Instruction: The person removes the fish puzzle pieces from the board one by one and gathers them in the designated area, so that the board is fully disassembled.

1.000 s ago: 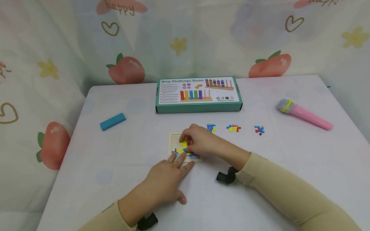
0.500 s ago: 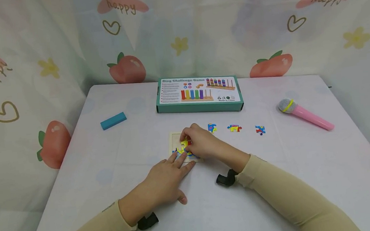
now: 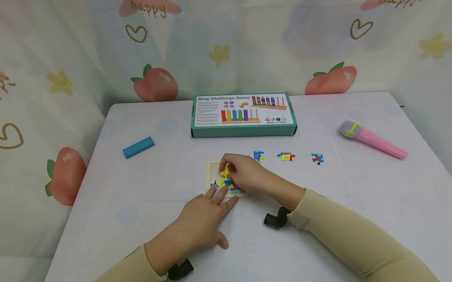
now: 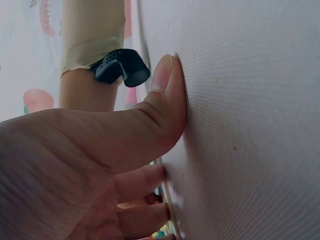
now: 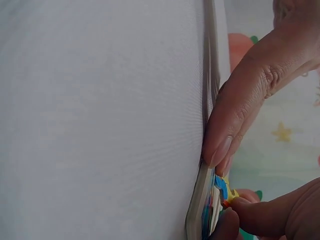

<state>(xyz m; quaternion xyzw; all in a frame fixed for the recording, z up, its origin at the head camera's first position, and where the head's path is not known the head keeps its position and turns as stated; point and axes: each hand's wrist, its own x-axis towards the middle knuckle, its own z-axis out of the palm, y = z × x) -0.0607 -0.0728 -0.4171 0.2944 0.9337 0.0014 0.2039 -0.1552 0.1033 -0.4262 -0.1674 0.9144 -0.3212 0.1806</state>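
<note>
A small wooden jigsaw board (image 3: 212, 170) lies on the table, part filled with yellow, blue and red pieces. My left hand (image 3: 201, 221) reaches to its near edge with fingers spread and straight, the fingertips resting on the board and the thumb on the cloth. Over the board's right side is my right hand (image 3: 246, 171), its thumb and fingers bent round a yellow and blue puzzle piece (image 5: 230, 192). That piece stands tilted up from the board in the right wrist view. The right hand covers part of the board.
Three loose puzzle pieces, one blue and yellow (image 3: 259, 156), one yellow and red (image 3: 286, 156) and one blue and red (image 3: 317, 158), lie right of the board. Behind stands a green game box (image 3: 244, 132). A blue block (image 3: 138, 147) lies left, a pink toy microphone (image 3: 377, 141) right.
The right thumb has shifted slightly up and away from the left fingertips, uncovering more blue on the board. The left hand stays in place.
</note>
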